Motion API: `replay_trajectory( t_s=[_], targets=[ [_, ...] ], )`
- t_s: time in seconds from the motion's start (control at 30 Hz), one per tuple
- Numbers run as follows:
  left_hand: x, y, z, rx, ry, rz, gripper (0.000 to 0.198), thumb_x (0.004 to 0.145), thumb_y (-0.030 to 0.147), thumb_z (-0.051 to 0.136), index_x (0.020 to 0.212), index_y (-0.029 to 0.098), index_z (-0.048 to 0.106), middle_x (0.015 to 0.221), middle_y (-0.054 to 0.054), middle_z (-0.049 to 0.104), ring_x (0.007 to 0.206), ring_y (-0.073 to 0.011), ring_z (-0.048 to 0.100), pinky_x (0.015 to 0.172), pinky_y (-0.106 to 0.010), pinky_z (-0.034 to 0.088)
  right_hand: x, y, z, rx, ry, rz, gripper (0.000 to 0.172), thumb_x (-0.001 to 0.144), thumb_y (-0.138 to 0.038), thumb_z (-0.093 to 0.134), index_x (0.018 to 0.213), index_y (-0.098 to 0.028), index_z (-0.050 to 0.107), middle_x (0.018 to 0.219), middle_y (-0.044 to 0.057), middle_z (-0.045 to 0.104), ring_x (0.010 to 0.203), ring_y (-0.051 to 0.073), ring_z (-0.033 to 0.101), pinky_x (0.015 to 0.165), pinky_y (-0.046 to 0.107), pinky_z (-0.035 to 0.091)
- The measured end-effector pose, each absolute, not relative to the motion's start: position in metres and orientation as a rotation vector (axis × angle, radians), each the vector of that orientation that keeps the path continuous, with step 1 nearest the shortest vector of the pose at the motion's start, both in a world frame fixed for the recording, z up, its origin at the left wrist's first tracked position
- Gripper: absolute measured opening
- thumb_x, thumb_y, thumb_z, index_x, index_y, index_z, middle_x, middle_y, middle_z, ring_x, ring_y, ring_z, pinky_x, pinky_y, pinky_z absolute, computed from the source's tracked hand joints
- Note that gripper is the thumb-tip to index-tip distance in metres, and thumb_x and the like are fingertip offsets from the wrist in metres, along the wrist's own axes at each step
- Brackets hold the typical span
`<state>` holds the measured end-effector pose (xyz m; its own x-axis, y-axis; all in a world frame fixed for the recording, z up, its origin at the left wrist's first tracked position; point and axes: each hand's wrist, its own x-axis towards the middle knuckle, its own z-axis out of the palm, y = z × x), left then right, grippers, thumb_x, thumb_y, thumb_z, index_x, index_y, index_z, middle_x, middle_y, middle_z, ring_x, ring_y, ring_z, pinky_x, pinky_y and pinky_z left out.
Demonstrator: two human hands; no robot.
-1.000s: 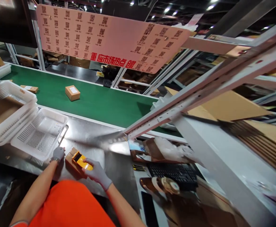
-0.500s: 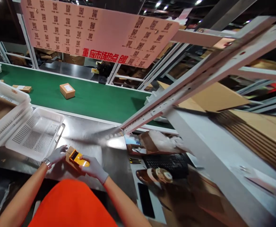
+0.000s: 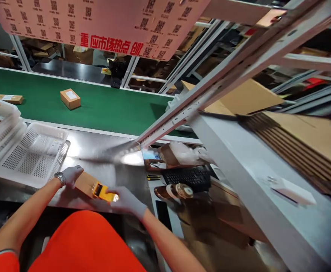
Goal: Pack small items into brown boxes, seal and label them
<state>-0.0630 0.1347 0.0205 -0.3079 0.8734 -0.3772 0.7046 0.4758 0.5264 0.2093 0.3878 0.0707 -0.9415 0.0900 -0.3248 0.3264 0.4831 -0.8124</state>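
A small brown cardboard box lies at an angle on the metal worktop, close to the orange clothing on my body. My left hand, gloved in grey with a metal watch at the wrist, is closed on the box's far left end. In my gloved right hand is a yellow tape dispenser. Its dark front rests at the box's right end. The fingers under the dispenser are partly hidden, and any tape on the box is too small to make out.
A white perforated basket stands left, beside stacked baskets. Behind runs a green conveyor carrying a labelled carton and a flatter one. A slanted metal post, keyboard, brown bottle and phone are right.
My right hand has drawn the tape dispenser along the box toward its right end, away from my left hand. My left hand has closed on the box's left end. The camera view has shifted.
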Motion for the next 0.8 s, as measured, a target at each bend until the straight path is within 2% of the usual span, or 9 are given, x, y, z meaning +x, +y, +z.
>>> replay_trajectory(
  t_s=[0.1, 0.3, 0.4, 0.5, 0.57, 0.63, 0.67, 0.73, 0.8],
  targets=[
    [-0.064, 0.132, 0.019, 1.31, 2.08, 0.381, 0.08, 0.051, 0.021, 0.09, 0.127, 0.022, 0.062, 0.136, -0.011, 0.067, 0.119, -0.0354, 0.071, 0.101, -0.038, 0.056, 0.236, 0.412, 0.072, 0.372, 2.465, -1.313, 0.037, 0.07, -0.03, 0.081, 0.105, -0.024, 0.092, 0.079, 0.0, 0.082, 0.069, 0.019, 0.07, 0.063, 0.024, 0.048],
    [-0.064, 0.131, 0.014, 1.307, 2.105, 0.43, 0.086, 0.051, 0.02, 0.088, 0.131, 0.02, 0.059, 0.137, -0.012, 0.065, 0.115, -0.035, 0.073, 0.1, -0.039, 0.058, 0.181, 0.386, 0.041, 0.372, 2.552, -0.982, 0.038, 0.068, -0.03, 0.085, 0.105, -0.027, 0.093, 0.074, -0.002, 0.082, 0.073, 0.02, 0.073, 0.068, 0.025, 0.048],
    [-0.064, 0.124, 0.007, 1.25, 2.153, 0.494, 0.09, 0.05, 0.018, 0.087, 0.135, 0.02, 0.058, 0.14, -0.013, 0.064, 0.116, -0.0346, 0.074, 0.101, -0.041, 0.06, 0.167, 0.385, 0.034, 0.466, 2.657, -0.776, 0.045, 0.075, -0.031, 0.085, 0.119, -0.031, 0.091, 0.1, 0.005, 0.089, 0.094, 0.028, 0.081, 0.08, 0.03, 0.054],
    [-0.061, 0.111, 0.001, 1.159, 2.215, 0.629, 0.093, 0.05, 0.019, 0.088, 0.138, 0.021, 0.058, 0.144, -0.014, 0.063, 0.124, -0.0359, 0.072, 0.109, -0.045, 0.058, 0.173, 0.402, 0.033, 0.71, 2.673, -0.591, 0.057, 0.09, -0.04, 0.079, 0.147, -0.032, 0.078, 0.123, 0.013, 0.087, 0.115, 0.034, 0.082, 0.093, 0.037, 0.057],
    [-0.055, 0.1, 0.0, 1.043, 2.259, 0.775, 0.094, 0.051, 0.023, 0.09, 0.139, 0.022, 0.059, 0.142, -0.013, 0.066, 0.126, -0.0361, 0.071, 0.112, -0.046, 0.058, 0.178, 0.415, 0.033, 0.85, 2.641, -0.506, 0.067, 0.098, -0.038, 0.073, 0.163, -0.026, 0.064, 0.13, 0.021, 0.084, 0.119, 0.038, 0.081, 0.097, 0.043, 0.058],
    [-0.046, 0.091, 0.001, 0.908, 2.271, 0.93, 0.092, 0.053, 0.029, 0.093, 0.139, 0.022, 0.062, 0.137, -0.012, 0.07, 0.125, -0.0363, 0.071, 0.11, -0.047, 0.059, 0.178, 0.423, 0.033, 0.955, 2.612, -0.461, 0.074, 0.1, -0.033, 0.068, 0.17, -0.015, 0.053, 0.132, 0.031, 0.08, 0.119, 0.043, 0.08, 0.099, 0.052, 0.059],
    [-0.04, 0.088, 0.002, 0.852, 2.261, 0.996, 0.09, 0.054, 0.034, 0.094, 0.139, 0.024, 0.064, 0.134, -0.011, 0.072, 0.125, -0.0365, 0.072, 0.109, -0.047, 0.059, 0.177, 0.424, 0.033, 0.998, 2.607, -0.436, 0.074, 0.102, -0.033, 0.065, 0.171, -0.011, 0.05, 0.135, 0.034, 0.077, 0.124, 0.045, 0.078, 0.103, 0.055, 0.059],
    [-0.028, 0.085, 0.007, 0.794, 2.225, 1.09, 0.087, 0.058, 0.042, 0.095, 0.139, 0.026, 0.068, 0.13, -0.009, 0.076, 0.127, -0.0375, 0.072, 0.111, -0.049, 0.059, 0.173, 0.416, 0.031, 1.033, 2.685, -0.477, 0.07, 0.108, -0.036, 0.055, 0.171, -0.007, 0.048, 0.152, 0.036, 0.067, 0.144, 0.044, 0.068, 0.118, 0.058, 0.053],
    [-0.018, 0.086, 0.013, 0.797, 2.193, 1.106, 0.086, 0.06, 0.05, 0.096, 0.139, 0.026, 0.07, 0.125, -0.01, 0.078, 0.127, -0.0387, 0.072, 0.112, -0.052, 0.058, 0.164, 0.399, 0.028, 0.958, 2.875, -0.744, 0.069, 0.114, -0.042, 0.042, 0.175, -0.01, 0.044, 0.172, 0.028, 0.053, 0.166, 0.035, 0.048, 0.135, 0.055, 0.041]
  ],
)
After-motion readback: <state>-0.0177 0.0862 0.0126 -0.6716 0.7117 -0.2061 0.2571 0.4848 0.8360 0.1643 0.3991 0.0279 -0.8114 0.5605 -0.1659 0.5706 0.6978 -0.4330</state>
